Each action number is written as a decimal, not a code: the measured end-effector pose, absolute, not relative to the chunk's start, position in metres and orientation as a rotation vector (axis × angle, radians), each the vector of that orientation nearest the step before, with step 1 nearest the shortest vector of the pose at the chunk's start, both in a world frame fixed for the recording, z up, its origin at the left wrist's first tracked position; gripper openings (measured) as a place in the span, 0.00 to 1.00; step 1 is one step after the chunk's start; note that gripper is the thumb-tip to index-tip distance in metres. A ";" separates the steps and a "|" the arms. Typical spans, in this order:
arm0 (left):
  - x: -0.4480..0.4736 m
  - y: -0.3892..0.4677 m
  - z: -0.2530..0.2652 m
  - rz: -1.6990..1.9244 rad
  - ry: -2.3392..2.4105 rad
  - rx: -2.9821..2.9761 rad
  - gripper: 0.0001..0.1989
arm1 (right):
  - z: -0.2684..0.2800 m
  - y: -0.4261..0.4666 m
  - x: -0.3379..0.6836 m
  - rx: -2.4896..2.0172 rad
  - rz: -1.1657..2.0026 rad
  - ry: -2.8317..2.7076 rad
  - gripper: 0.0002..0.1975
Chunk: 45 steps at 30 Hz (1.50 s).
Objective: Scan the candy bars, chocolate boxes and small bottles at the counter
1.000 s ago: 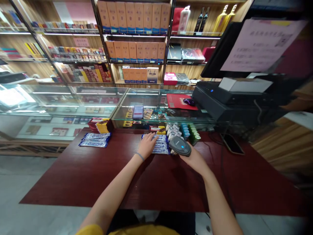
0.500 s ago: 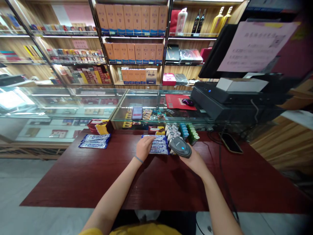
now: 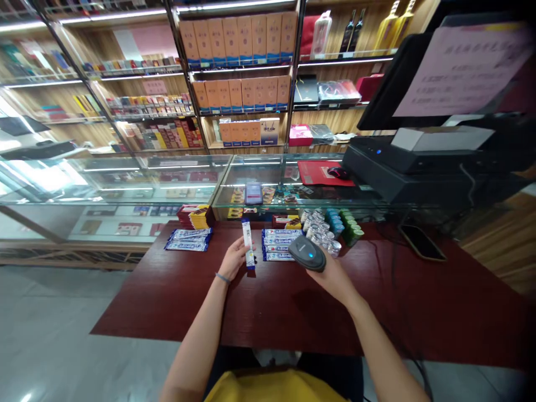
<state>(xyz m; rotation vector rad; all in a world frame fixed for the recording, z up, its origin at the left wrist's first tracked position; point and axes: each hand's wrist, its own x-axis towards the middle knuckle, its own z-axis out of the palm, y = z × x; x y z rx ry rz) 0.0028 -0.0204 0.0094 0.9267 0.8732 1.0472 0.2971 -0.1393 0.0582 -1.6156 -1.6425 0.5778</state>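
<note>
Between the fingers of my left hand [image 3: 235,259] is a slim blue-and-white snack packet [image 3: 248,244], held nearly upright with a printed side facing me. My right hand [image 3: 333,279] grips a dark barcode scanner [image 3: 307,253], its small blue light lit and its head pointing away from me. Just right of the held packet lies a row of similar packets [image 3: 276,247], partly hidden by the scanner. Another pile of these packets [image 3: 189,240] lies on the left of the dark red table.
Behind the packets stand yellow-and-brown boxes [image 3: 201,216]. Silver cans [image 3: 320,229], blue cans [image 3: 335,222] and green cans [image 3: 350,226] stand at right. A phone [image 3: 422,242] lies near black cables. A glass counter [image 3: 268,167] borders the table's back; a monitor [image 3: 397,78] rises right.
My left hand has lifted one packet from the row and moved left, turning it upright. The scanner stays near the row's right end. The view has shifted slightly.
</note>
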 end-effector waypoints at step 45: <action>-0.136 -0.009 0.018 1.368 1.571 1.983 0.14 | 0.052 -0.107 0.234 -1.508 0.646 -1.737 0.23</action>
